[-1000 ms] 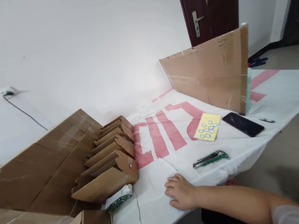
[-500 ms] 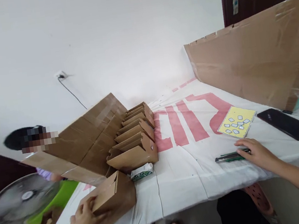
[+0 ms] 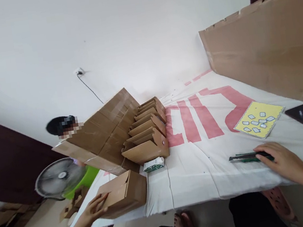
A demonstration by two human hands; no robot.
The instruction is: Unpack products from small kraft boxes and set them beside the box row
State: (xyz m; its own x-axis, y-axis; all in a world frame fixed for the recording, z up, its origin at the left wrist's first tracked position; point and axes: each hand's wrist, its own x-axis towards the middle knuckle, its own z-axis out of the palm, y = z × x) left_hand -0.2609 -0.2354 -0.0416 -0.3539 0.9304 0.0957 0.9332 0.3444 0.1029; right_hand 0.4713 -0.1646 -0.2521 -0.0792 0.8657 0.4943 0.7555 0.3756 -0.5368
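White cloth (image 3: 190, 189) covers the table. My 2 hands are apart: the right hand (image 3: 282, 160) pinches the green cutter (image 3: 243, 158) lying there; the left hand (image 3: 93, 210) touches the closed box (image 3: 122, 194), whether gripping I can't tell. A careless push could send that box over the nearby edge.

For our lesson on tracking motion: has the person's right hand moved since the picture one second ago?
Yes. Judged against the red lettering on the cloth, the right hand has moved rightward, onto the green utility knife.
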